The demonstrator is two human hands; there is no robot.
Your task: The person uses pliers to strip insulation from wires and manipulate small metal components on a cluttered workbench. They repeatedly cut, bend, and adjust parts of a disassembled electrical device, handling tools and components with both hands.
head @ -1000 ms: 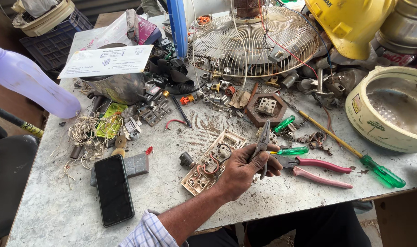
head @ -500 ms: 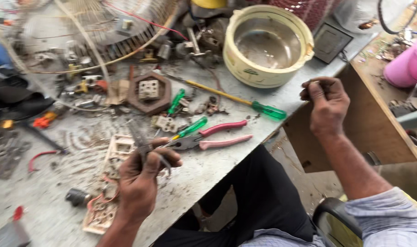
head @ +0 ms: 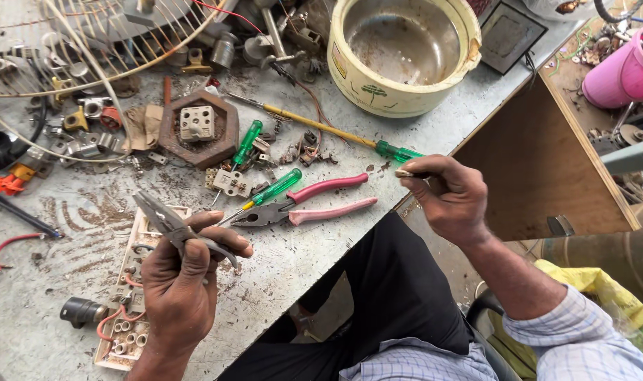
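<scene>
Over the front edge of the bench, the left hand (head: 177,282) is clenched around grey pliers (head: 168,224), nose pointing up and away, held ready above the opened switch plate (head: 127,321) with its red wires. The right hand (head: 452,201), off the edge, pinches a small pale part (head: 405,172) between thumb and fingertips, lifted close for a look. Just beyond lie pink-handled pliers (head: 314,201) and 3 green screwdrivers, within reach. The speckled stone benchtop (head: 279,268) is littered with parts, a fan guard (head: 89,42) and a cream pot (head: 399,53); a pink bucket (head: 621,74) stands beside.
</scene>
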